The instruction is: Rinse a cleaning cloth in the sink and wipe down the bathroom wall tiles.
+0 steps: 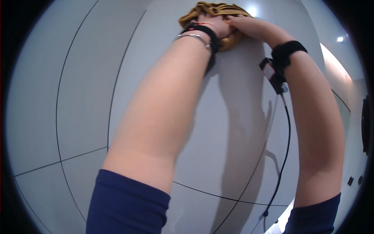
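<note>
Both my arms reach up to a bunched mustard-brown cloth (220, 9) against a pale wall panel (201, 128). My left hand (218, 25) is on the cloth, its fingers partly buried in the folds. Close beside it, my right hand (240, 21) also grips the cloth, its fingertips hard to make out. Part of the cloth hangs below the hands. A black band (209, 30) and a silver bangle (195, 35) circle the left wrist. The right wrist wears a black strap (287, 52) with a small black device (273, 75) beneath it.
A black cable (288, 131) hangs from the device along the right forearm. Dark joint lines divide the wall into large panels. On the right are a ceiling light (339, 39), a lit recess (336, 61) and a dark object (365, 125) at the rim.
</note>
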`<action>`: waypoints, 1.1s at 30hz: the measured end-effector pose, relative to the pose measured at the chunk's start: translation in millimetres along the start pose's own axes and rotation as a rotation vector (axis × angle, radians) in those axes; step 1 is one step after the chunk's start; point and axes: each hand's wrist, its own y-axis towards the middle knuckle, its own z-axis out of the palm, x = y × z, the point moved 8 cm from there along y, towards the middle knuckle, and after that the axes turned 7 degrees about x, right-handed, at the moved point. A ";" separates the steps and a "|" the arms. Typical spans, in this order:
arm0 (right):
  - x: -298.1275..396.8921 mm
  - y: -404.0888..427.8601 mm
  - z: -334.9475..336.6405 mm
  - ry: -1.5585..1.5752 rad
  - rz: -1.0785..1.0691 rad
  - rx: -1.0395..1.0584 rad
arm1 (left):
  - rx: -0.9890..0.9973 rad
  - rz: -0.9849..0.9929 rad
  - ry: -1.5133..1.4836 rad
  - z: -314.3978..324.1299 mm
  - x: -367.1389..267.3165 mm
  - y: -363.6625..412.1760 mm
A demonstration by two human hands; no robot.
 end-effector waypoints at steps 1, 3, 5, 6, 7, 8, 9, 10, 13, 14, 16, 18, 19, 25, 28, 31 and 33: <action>29.4 2.8 -12.2 0.178 0.046 -0.118 | -0.053 -0.080 -0.004 -9.3 25.8 -17.9; 87.1 22.4 -28.2 0.370 0.037 -0.225 | -0.038 -0.126 0.089 -19.3 83.7 -32.1; 128.4 47.7 -17.4 0.200 0.042 -0.181 | 0.112 -0.161 -0.007 -14.2 140.5 -48.4; 139.1 54.4 -9.3 0.104 0.059 -0.157 | 0.129 -0.189 -0.014 -13.1 149.9 -63.4; 146.3 60.3 -4.7 0.017 0.074 -0.136 | 0.152 -0.216 -0.013 -16.6 155.3 -76.2; 154.4 61.4 -2.0 -0.042 0.059 -0.182 | 0.228 -0.270 -0.057 -14.4 161.1 -91.9; 165.9 55.8 6.9 -0.034 0.051 -0.167 | 0.301 -0.322 -0.105 -12.7 162.3 -114.4; 192.3 42.9 10.5 -0.030 0.011 -0.171 | 0.309 -0.310 -0.065 -15.0 174.9 -140.1; 240.7 5.6 37.8 -0.017 -0.097 -0.124 | 0.348 -0.458 -0.016 -9.9 160.9 -224.5; 255.0 -6.2 47.2 -0.007 -0.125 -0.096 | 0.318 -0.510 -0.047 -7.2 156.0 -251.2; 301.5 -12.6 70.2 0.072 -0.144 -0.068 | 0.305 -0.515 -0.044 -8.3 174.2 -294.8; 304.8 -28.2 79.5 0.117 -0.160 -0.061 | 0.375 -0.621 -0.053 -4.5 162.7 -317.0; 299.1 -37.4 78.4 0.143 -0.165 -0.095 | 0.379 -0.628 -0.038 -7.0 157.5 -315.3; 188.6 -109.4 61.0 0.058 0.028 -0.258 | 0.414 -0.432 -0.028 -12.9 25.0 -239.5; 139.4 -171.5 63.5 0.009 0.086 -0.401 | 0.293 -0.233 -0.019 -5.9 -49.3 -218.3; 126.4 -232.1 79.6 -0.058 0.130 -0.342 | 0.272 -0.064 -0.012 0.7 -106.6 -228.8; 132.3 -255.4 88.6 -0.081 0.138 -0.357 | 0.069 0.055 -0.037 -6.2 -124.6 -245.6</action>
